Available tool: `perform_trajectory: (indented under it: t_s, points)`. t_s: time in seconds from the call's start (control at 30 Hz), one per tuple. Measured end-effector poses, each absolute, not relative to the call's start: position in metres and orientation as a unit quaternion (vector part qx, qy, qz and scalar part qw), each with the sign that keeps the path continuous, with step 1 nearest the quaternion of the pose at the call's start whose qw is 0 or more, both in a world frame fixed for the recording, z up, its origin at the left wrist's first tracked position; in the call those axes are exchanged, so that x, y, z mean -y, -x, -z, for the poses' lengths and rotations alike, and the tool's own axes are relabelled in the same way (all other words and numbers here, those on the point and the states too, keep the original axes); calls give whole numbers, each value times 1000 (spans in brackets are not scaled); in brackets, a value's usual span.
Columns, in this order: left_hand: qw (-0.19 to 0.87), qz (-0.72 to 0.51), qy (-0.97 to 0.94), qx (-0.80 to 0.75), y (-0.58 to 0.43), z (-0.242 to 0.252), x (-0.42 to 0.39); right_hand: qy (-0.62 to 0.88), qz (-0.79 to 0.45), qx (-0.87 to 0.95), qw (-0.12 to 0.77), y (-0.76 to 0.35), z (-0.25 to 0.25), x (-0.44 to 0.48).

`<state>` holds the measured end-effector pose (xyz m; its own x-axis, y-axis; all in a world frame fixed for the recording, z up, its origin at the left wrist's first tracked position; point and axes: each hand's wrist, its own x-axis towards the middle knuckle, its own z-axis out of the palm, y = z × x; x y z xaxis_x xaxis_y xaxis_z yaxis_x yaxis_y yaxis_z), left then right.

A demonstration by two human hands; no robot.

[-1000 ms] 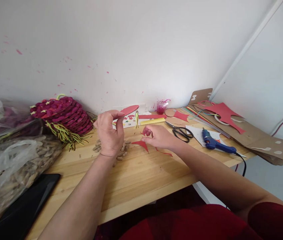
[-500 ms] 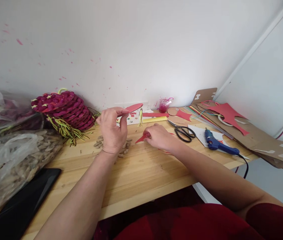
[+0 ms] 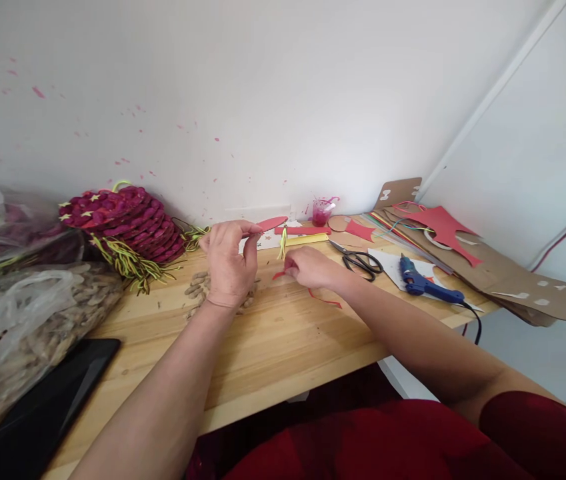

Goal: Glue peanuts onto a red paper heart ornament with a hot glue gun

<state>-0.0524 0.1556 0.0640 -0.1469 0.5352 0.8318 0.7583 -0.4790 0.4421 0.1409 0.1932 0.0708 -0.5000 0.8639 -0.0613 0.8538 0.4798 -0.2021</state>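
Note:
Between the thumb and fingers of my left hand [image 3: 227, 257] is a red card piece [image 3: 273, 222], raised above the table and seen almost edge-on. A yellow tassel [image 3: 283, 244] hangs at its far end. My right hand [image 3: 310, 267] is closed in a pinch on a small red paper scrap [image 3: 277, 275], low over the wood. Behind its wrist a thin curved red paper offcut [image 3: 327, 300] lies on the tabletop. Loose peanuts in shells [image 3: 195, 288] are spread beneath and beside my left hand, which partly hides them.
Black-handled scissors [image 3: 370, 268] and a blue glue gun [image 3: 427, 288] lie to the right, before cardboard sheets [image 3: 513, 283]. A cup of pink paint [image 3: 321, 213] stands by the wall. Leftward are stacked magenta-painted discs [image 3: 137, 217], a bag of peanuts [image 3: 83, 300] and a black flat device [image 3: 57, 400].
The red scrap in my right hand has turned and shows less. The curved red offcut behind that hand is more exposed. My left hand keeps its hold; the view has shifted slightly.

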Motion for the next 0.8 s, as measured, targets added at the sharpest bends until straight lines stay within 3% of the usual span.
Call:
perform_trajectory:
  t_s: [0.2, 0.53, 0.8]
  points:
    - [61, 572, 650, 497, 53, -65, -156, 501, -90, 861, 22, -185, -90, -189]
    - [80, 545, 703, 449, 46, -55, -155, 495, -112, 862, -10, -195, -70, -187]
    - [20, 538, 767, 348, 39, -52, -152, 506, -100, 857, -1, -191, -59, -179]
